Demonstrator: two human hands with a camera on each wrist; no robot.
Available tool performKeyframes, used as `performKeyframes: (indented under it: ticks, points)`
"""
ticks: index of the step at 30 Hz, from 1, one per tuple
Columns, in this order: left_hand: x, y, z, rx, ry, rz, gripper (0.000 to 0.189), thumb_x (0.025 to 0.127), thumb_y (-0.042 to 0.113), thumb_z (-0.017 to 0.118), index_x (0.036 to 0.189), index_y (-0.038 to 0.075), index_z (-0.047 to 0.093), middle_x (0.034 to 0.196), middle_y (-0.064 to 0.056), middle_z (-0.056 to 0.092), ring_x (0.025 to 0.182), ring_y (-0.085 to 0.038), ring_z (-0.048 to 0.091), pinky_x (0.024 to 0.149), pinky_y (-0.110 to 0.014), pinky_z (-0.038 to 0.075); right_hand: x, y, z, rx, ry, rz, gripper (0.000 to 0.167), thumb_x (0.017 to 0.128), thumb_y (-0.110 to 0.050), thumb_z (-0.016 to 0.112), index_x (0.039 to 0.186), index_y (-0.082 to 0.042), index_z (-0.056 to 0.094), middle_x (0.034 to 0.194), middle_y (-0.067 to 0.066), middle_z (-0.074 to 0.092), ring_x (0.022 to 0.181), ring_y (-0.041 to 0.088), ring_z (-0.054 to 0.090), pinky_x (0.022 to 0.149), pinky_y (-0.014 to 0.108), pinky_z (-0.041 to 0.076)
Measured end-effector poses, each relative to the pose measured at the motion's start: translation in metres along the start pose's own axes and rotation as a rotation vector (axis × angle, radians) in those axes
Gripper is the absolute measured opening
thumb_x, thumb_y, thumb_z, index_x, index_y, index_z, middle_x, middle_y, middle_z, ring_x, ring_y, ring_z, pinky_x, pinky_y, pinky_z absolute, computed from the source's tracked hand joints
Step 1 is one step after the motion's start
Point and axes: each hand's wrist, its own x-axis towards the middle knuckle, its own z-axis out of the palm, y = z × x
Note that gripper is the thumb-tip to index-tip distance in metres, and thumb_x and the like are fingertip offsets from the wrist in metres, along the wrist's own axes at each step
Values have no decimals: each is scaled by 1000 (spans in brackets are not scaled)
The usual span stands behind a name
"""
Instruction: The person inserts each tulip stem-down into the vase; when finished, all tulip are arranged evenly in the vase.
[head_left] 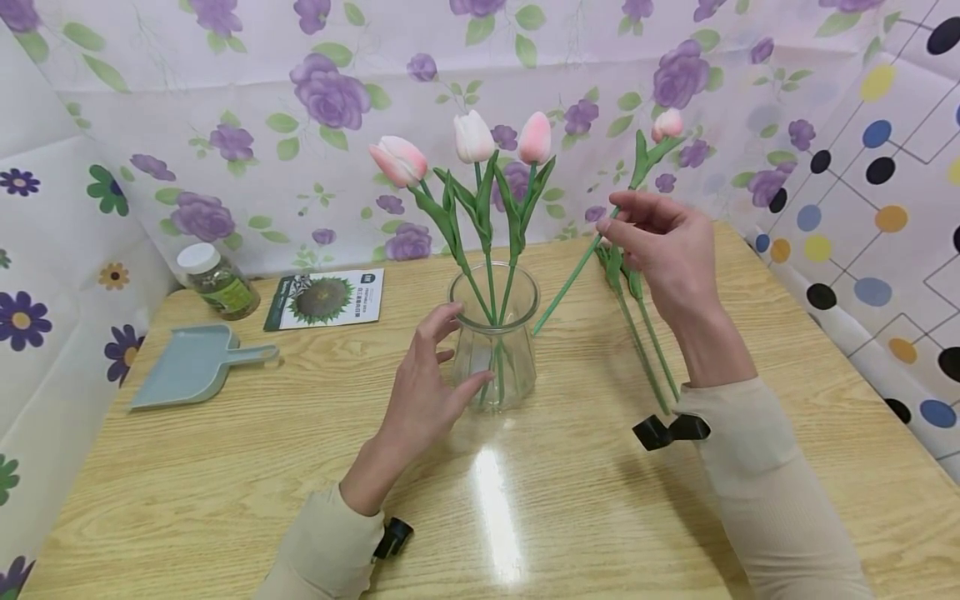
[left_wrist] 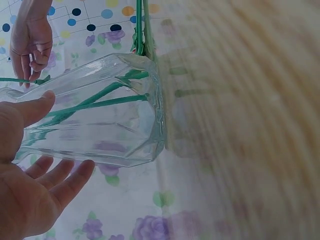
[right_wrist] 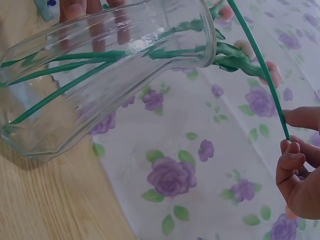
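One tulip (head_left: pixel 642 169) pinched in my right hand (head_left: pixel 667 252), pointing to one o'clock; left hand (head_left: pixel 420 390) wide around the vase (head_left: pixel 517 367)!

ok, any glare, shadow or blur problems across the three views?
Head: bright glare streak on the tabletop, soft shadow beside the right sleeve; left wrist: dimmer than head, with the tabletop blurred across the right side; right wrist: also dimmer than head, small bright highlight on the glass vase.

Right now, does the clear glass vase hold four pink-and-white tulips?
No, three tulips stand in the clear vase, while the right hand holds another tulip.
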Motion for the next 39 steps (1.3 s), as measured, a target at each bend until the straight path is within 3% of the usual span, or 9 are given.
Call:
performKeyframes:
  ticks: [12, 25, 29, 39]
  points:
    - [0, -2, 1, 25, 18, 45, 95, 80, 1, 90, 151, 14, 28, 151, -22, 49, 127, -40, 64, 88, -50, 65, 6, -4, 10, 56, 28, -90, 24, 83, 3, 86, 105, -2, 81, 81, 2, 68, 63, 11, 56, 49, 17, 44]
    - [1, -1, 0, 28, 12, 38, 90, 85, -2, 86, 150, 15, 28, 148, -23, 51, 127, -43, 64, 88, -50, 65, 7, -6, 22, -122, 98, -256, 23, 83, 1, 85, 103, -10, 82, 84, 0, 69, 67, 14, 60, 55, 18, 45]
    - [1, -2, 1, 23, 12, 39, 89, 85, -3, 85, 151, 15, 28, 148, -23, 51, 127, -44, 64, 87, -50, 66, 6, -8, 27, -191, 104, -299, 25, 84, -1, 84, 107, -9, 81, 88, -2, 69, 68, 13, 60, 57, 19, 47]
    - [0, -3, 0, 20, 14, 53, 88, 85, -4, 84, 151, 14, 28, 148, -23, 50, 126, -44, 64, 86, -48, 66, -2, -13, 39, -243, 65, -371, 30, 85, 4, 82, 115, 0, 78, 94, 0, 68, 69, 12, 58, 61, 18, 50]
